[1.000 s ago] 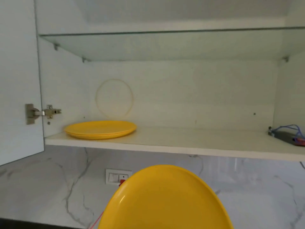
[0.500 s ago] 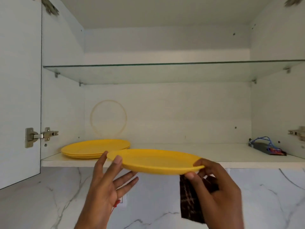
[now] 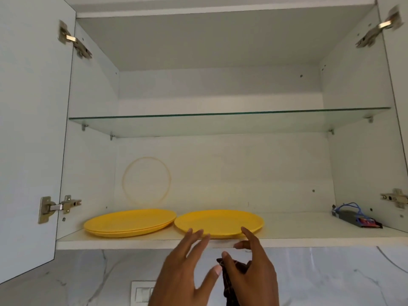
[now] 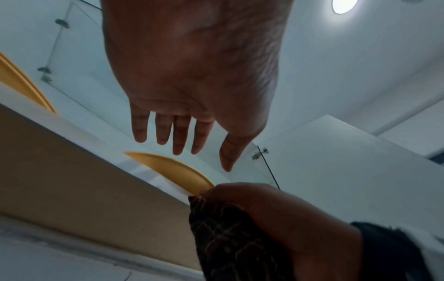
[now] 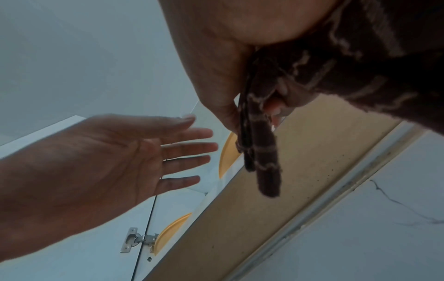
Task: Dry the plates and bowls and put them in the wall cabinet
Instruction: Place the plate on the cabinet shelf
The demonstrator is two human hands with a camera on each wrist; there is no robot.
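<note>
A yellow plate (image 3: 218,223) lies flat on the wall cabinet's bottom shelf (image 3: 309,234), just right of a stack of two yellow plates (image 3: 130,221). My left hand (image 3: 196,250) hovers at the shelf's front edge under the plate's rim, fingers straight and spread, holding nothing. Beside it, my right hand (image 3: 249,259) grips a dark checked cloth (image 3: 229,283) that hangs down, its forefinger raised near the rim. From the left wrist view the left fingers (image 4: 177,136) stand clear of the plate (image 4: 177,171). The right wrist view shows the cloth (image 5: 261,152) pinched between thumb and fingers.
Both cabinet doors stand open, the left door (image 3: 28,129) close by. A glass shelf (image 3: 220,113) spans the cabinet above. A small grey box with blue wires (image 3: 357,219) sits at the shelf's right end. A wall switch (image 3: 141,293) is on the marble backsplash below.
The plate I held in both hands in front of the shelf now rests on it, right of the stack. Both hands have let go and drawn back slightly.
</note>
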